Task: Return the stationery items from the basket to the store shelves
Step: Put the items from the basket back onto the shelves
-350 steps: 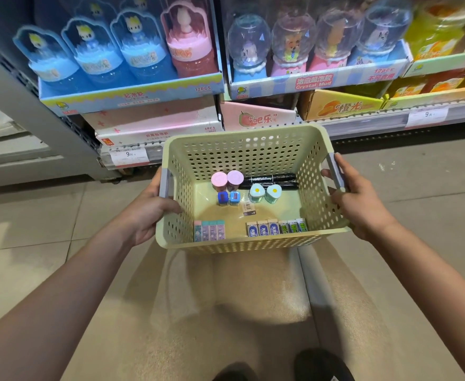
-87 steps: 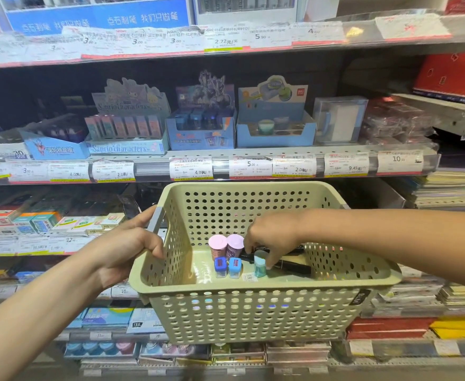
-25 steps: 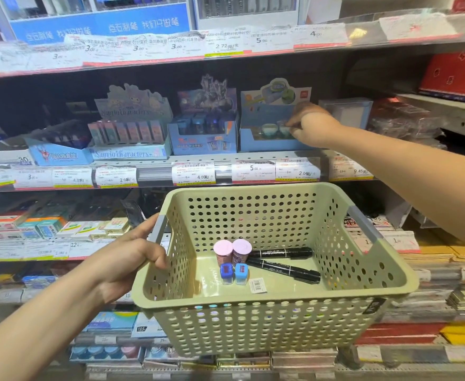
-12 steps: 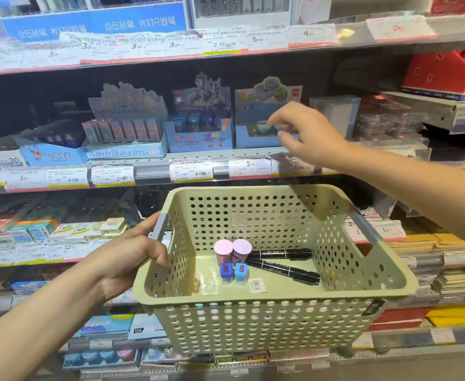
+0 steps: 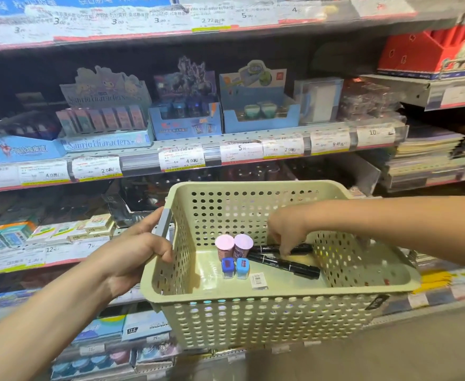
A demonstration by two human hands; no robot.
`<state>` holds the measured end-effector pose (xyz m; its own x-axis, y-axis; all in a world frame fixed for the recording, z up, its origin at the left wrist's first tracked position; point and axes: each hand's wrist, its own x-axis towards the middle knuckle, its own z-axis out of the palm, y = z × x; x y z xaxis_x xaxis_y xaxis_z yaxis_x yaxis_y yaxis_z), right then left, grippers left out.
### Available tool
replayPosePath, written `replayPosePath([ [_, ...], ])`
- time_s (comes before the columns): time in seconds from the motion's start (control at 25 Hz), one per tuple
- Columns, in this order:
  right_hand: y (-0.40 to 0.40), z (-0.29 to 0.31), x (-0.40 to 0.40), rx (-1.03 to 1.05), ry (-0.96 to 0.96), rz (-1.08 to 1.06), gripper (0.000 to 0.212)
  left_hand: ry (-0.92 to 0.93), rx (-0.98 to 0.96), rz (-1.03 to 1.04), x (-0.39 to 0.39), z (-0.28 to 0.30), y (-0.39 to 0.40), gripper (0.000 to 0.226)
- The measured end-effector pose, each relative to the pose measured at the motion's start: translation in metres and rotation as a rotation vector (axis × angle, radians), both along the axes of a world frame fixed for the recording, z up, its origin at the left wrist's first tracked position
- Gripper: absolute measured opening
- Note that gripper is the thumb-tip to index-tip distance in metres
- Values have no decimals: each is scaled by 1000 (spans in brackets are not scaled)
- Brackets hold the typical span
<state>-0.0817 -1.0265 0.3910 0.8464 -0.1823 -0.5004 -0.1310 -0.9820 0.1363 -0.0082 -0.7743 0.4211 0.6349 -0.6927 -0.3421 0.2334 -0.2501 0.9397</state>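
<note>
I hold a pale green perforated basket [image 5: 253,294] in front of the store shelves. My left hand [image 5: 132,251] grips its grey left handle. My right hand [image 5: 286,229] is inside the basket, fingertips pointing down onto the upper of two black markers [image 5: 264,248]; blur hides whether they pinch it. The lower marker [image 5: 286,265] lies slantwise on the floor of the basket. Beside the markers stand two pink-capped items [image 5: 224,244] and two small blue items [image 5: 228,267]. A barcode sticker [image 5: 258,280] lies near them.
On the middle shelf a light blue display box [image 5: 261,122] holds two teal items [image 5: 260,110]. To its left are a dark blue display box [image 5: 184,125] and a Sanrio box [image 5: 104,141]. Price tags [image 5: 241,151] line the shelf edges. Stacked notebooks [image 5: 424,155] lie at right.
My right hand has come down from the light blue display box on the shelf into the basket, onto the black markers. The two teal items are in that box, no longer in the basket.
</note>
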Motion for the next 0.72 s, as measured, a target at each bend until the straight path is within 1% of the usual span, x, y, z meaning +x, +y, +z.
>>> replayPosePath([
  [0.08,0,-18,-2,-99,102,-15,38,13,4,-18,1,-5,0,79],
  [0.12,1,-22,-4,-138,128,-2,41,22,2,-20,0,-7,0,79],
  [0.24,4,-29,-13,-189,150,1,40,34,-4,-27,-1,-10,0,82],
  [0.36,3,-36,-21,-265,156,24,46,28,-3,-28,-4,-8,-4,78],
  [0.48,-5,-50,-24,-363,131,65,40,18,3,-36,-6,-8,-9,79],
  [0.6,-16,-60,-26,-407,103,85,33,17,1,-45,-9,-7,-17,80],
  [0.72,-23,-61,-28,-403,131,109,33,24,1,-30,-13,-8,-25,77],
])
